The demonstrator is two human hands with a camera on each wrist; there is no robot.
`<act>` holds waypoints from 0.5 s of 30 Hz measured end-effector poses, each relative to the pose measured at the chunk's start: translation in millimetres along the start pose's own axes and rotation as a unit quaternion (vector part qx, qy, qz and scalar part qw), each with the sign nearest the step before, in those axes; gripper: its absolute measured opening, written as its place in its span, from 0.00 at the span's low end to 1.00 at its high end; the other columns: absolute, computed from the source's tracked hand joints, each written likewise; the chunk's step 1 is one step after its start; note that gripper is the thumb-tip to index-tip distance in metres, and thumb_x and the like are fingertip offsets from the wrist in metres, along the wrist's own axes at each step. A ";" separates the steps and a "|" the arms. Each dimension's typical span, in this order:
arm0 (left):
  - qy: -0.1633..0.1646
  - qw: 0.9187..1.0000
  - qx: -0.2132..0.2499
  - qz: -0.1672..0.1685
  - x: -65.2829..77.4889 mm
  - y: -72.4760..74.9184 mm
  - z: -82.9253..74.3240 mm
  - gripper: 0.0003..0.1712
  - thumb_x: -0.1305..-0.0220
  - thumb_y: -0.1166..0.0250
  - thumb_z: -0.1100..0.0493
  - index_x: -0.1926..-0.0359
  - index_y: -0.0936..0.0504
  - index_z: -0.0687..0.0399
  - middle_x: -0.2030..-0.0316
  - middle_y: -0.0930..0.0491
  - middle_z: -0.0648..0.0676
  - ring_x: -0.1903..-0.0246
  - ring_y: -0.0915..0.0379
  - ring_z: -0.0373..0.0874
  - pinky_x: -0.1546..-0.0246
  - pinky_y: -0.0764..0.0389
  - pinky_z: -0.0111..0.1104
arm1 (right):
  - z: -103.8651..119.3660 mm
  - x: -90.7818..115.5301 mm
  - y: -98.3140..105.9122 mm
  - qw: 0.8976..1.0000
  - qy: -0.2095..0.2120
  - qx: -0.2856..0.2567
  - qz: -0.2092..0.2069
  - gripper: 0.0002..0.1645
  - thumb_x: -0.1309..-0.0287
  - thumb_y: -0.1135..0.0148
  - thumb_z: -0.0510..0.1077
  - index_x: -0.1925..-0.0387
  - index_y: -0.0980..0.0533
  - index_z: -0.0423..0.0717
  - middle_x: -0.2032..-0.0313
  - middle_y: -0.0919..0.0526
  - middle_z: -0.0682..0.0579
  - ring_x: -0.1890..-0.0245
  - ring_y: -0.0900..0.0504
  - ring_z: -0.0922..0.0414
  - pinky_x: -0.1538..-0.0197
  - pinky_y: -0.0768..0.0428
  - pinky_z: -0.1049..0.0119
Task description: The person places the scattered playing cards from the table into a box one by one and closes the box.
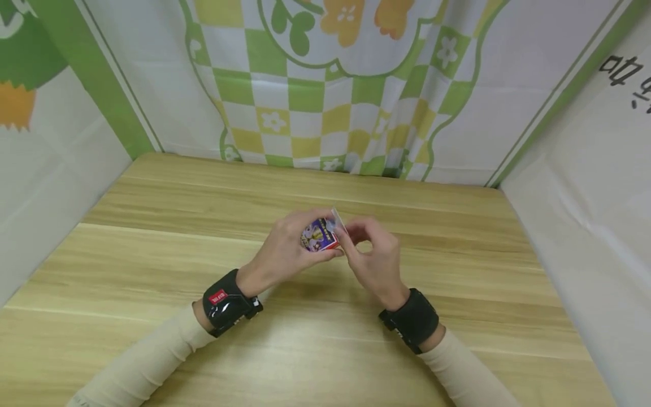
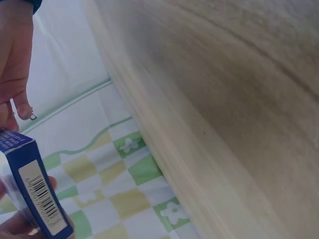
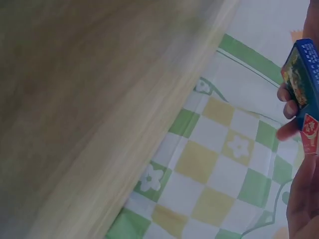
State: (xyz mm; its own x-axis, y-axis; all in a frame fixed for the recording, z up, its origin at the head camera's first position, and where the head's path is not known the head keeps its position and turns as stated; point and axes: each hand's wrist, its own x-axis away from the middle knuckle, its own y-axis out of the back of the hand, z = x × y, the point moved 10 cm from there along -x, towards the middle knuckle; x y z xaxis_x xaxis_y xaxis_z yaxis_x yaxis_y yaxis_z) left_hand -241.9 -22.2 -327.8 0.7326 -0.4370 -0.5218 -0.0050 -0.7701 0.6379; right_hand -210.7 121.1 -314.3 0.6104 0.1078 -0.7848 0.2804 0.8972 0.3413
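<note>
A small printed card box (image 1: 316,236), purple with yellow lettering on the face toward me, is held up above the table. My left hand (image 1: 282,243) grips it, fingers over the far side and thumb along the near edge. At the box's right end, a pale flap (image 1: 337,217) stands up. My right hand (image 1: 375,257) pinches at this end, thumb in front and fingers curled behind. In the left wrist view the box (image 2: 37,191) shows a barcode on its blue side. The right wrist view shows a red piece (image 3: 311,132) at the box's end, right by my right thumb.
The wood-grain table (image 1: 325,350) spreads beneath both hands. A green, yellow and white checked curtain (image 1: 305,113) hangs along its back edge, and white printed sheets (image 1: 585,158) close in the sides. Both wrists wear black bands (image 1: 231,302).
</note>
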 end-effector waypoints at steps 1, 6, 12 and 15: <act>0.005 1.000 -0.004 0.002 -0.1 -0.2 0.7 0.37 0.49 0.15 0.51 0.39 0.20 0.53 0.49 0.12 0.56 0.54 0.15 0.49 0.57 0.13 0.38 | 2.1 -0.1 -1.2 1.000 0.009 0.001 0.004 0.09 0.41 0.25 0.32 0.63 0.19 0.36 0.68 0.13 0.43 0.71 0.13 0.53 0.66 0.13 0.64; 0.048 0.999 -0.016 0.017 0.2 -0.9 7.7 0.45 0.51 0.14 0.51 0.36 0.27 0.57 0.47 0.15 0.59 0.57 0.15 0.49 0.60 0.13 0.37 | -11.9 1.5 -11.2 0.993 -0.092 -0.057 0.052 0.06 0.38 0.25 0.37 0.64 0.17 0.39 0.65 0.13 0.46 0.64 0.13 0.55 0.61 0.11 0.60; 0.008 0.999 -0.026 0.030 -0.3 0.1 1.1 0.44 0.52 0.13 0.50 0.37 0.23 0.59 0.45 0.16 0.59 0.52 0.17 0.49 0.54 0.13 0.37 | -52.0 20.1 -28.5 0.898 -0.364 -0.218 0.117 0.14 0.34 0.29 0.40 0.52 0.21 0.36 0.60 0.18 0.50 0.63 0.15 0.59 0.59 0.11 0.61; -0.021 0.999 -0.022 0.015 -0.3 4.1 -3.2 0.43 0.52 0.14 0.50 0.37 0.21 0.58 0.44 0.18 0.59 0.53 0.17 0.49 0.56 0.13 0.37 | -58.9 25.5 -31.2 0.852 -0.428 -0.276 0.120 0.14 0.31 0.33 0.38 0.49 0.23 0.36 0.59 0.18 0.51 0.63 0.14 0.57 0.57 0.10 0.61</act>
State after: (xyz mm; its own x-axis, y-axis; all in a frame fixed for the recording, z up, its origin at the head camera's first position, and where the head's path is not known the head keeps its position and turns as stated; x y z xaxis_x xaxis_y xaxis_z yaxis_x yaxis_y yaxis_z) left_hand -239.9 -23.8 -323.2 0.7027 -0.4804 -0.5248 0.0039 -0.7350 0.6781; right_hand -247.6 121.1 -375.4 0.9840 0.1771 0.0195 -0.1762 0.9835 -0.0417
